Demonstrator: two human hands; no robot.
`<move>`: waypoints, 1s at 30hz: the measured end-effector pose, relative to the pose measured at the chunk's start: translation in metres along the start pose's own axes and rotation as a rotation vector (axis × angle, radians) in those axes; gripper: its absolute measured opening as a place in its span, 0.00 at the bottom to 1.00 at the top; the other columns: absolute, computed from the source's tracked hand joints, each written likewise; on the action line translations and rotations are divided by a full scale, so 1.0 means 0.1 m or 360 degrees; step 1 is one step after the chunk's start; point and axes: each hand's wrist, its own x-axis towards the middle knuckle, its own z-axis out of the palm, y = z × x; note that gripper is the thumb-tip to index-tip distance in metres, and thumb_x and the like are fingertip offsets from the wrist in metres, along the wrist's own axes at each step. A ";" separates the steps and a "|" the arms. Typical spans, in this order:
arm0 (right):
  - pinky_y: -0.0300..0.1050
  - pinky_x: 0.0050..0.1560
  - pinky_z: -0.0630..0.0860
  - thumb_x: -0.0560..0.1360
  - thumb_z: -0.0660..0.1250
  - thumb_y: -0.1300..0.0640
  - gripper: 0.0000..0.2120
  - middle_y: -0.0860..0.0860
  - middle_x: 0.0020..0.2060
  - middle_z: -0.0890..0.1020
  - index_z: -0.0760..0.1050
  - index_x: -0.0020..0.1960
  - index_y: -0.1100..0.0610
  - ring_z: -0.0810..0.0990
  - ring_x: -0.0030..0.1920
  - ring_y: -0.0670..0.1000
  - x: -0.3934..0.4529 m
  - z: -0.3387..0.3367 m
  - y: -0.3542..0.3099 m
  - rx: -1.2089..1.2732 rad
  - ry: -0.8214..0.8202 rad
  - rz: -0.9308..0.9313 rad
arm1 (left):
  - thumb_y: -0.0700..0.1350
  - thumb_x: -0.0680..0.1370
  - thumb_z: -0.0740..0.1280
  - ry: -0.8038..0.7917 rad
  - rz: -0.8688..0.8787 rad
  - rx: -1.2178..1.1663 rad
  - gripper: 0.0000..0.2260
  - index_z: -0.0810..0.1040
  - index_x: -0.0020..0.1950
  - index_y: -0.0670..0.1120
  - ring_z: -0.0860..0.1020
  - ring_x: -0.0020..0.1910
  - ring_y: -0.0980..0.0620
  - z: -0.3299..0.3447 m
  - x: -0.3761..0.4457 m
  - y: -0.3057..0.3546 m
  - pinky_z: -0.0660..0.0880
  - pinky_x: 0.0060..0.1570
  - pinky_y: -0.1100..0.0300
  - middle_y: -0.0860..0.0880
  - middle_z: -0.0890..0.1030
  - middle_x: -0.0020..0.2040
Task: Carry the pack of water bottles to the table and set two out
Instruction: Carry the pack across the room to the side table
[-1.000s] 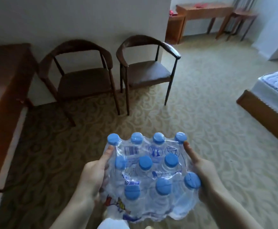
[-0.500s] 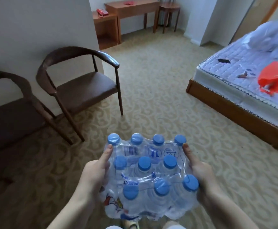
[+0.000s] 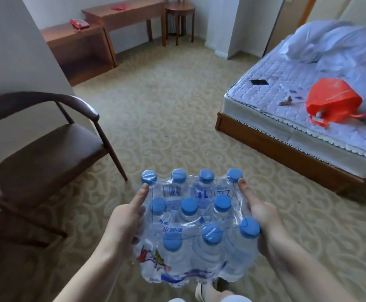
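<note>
A shrink-wrapped pack of water bottles [image 3: 197, 234] with blue caps hangs in front of me, low in the head view. My left hand [image 3: 126, 219] grips its left side, thumb on top. My right hand [image 3: 259, 211] grips its right side, thumb along the far corner. A wooden table [image 3: 123, 13] stands against the far wall, well ahead of the pack.
A dark wooden armchair [image 3: 47, 147] sits at the left by the wall corner. A lower wooden stand [image 3: 73, 40] carries a red telephone [image 3: 78, 23]. The bed [image 3: 304, 118] at right holds an orange bag [image 3: 332, 102]. A round stool [image 3: 178, 9] is beside the table. Patterned carpet runs between.
The view has swung right and moved forward: one chair has left the frame, the bed and far table have come into fuller view. Both hands keep the same hold on the pack.
</note>
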 end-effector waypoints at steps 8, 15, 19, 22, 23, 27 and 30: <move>0.55 0.45 0.76 0.52 0.75 0.27 0.39 0.60 0.38 0.82 0.79 0.42 0.63 0.76 0.39 0.56 1.02 0.10 -1.20 -0.0117 0.0040 -0.0075 | 0.68 0.62 0.69 0.0055 0.0014 -0.0103 0.26 0.61 0.23 0.51 0.54 0.20 0.54 0.84 0.89 0.85 0.49 0.30 0.57 0.53 0.57 0.20; 0.68 0.61 0.75 0.62 0.75 0.32 0.48 0.69 0.58 0.80 0.74 0.61 0.73 0.83 0.54 0.68 1.93 0.65 -2.00 -0.0152 -0.0007 -0.0003 | 0.67 0.68 0.68 0.0066 -0.0042 -0.0077 0.23 0.67 0.30 0.49 0.54 0.19 0.55 1.11 1.97 1.56 0.50 0.27 0.59 0.54 0.58 0.18; 0.67 0.61 0.76 0.62 0.75 0.32 0.45 0.68 0.56 0.82 0.77 0.58 0.72 0.84 0.48 0.64 2.50 1.13 -2.43 -0.0154 -0.0012 0.0043 | 0.68 0.63 0.69 0.0087 -0.0041 -0.0089 0.26 0.62 0.22 0.52 0.53 0.20 0.54 1.14 2.70 2.02 0.49 0.28 0.59 0.54 0.57 0.19; 0.63 0.58 0.77 0.61 0.74 0.30 0.46 0.68 0.55 0.82 0.77 0.58 0.72 0.79 0.41 0.58 2.88 1.47 -2.77 -0.0128 -0.0031 0.0053 | 0.66 0.67 0.69 0.0112 0.0002 -0.0059 0.30 0.59 0.18 0.50 0.53 0.19 0.55 1.16 3.19 2.46 0.50 0.25 0.63 0.54 0.57 0.19; 0.59 0.55 0.79 0.62 0.73 0.30 0.46 0.68 0.52 0.84 0.78 0.58 0.71 0.80 0.40 0.57 2.99 1.56 -2.88 -0.0132 -0.0025 0.0035 | 0.66 0.68 0.68 0.0127 0.0011 -0.0057 0.30 0.59 0.17 0.50 0.53 0.18 0.55 1.17 3.33 2.61 0.51 0.23 0.64 0.55 0.57 0.19; 0.60 0.59 0.78 0.61 0.73 0.30 0.43 0.65 0.52 0.85 0.81 0.55 0.68 0.84 0.52 0.65 3.40 1.89 -3.34 -0.0130 -0.0060 -0.0010 | 0.67 0.67 0.68 0.0163 0.0039 -0.0001 0.31 0.58 0.17 0.50 0.53 0.18 0.55 1.23 3.83 3.16 0.50 0.21 0.65 0.55 0.56 0.19; 0.65 0.61 0.77 0.61 0.75 0.31 0.41 0.66 0.52 0.85 0.82 0.55 0.67 0.83 0.54 0.67 3.81 2.14 -3.70 -0.0115 -0.0114 0.0001 | 0.68 0.66 0.68 0.0190 0.0011 0.0016 0.31 0.59 0.17 0.50 0.53 0.18 0.56 1.30 4.22 3.45 0.51 0.18 0.66 0.55 0.56 0.19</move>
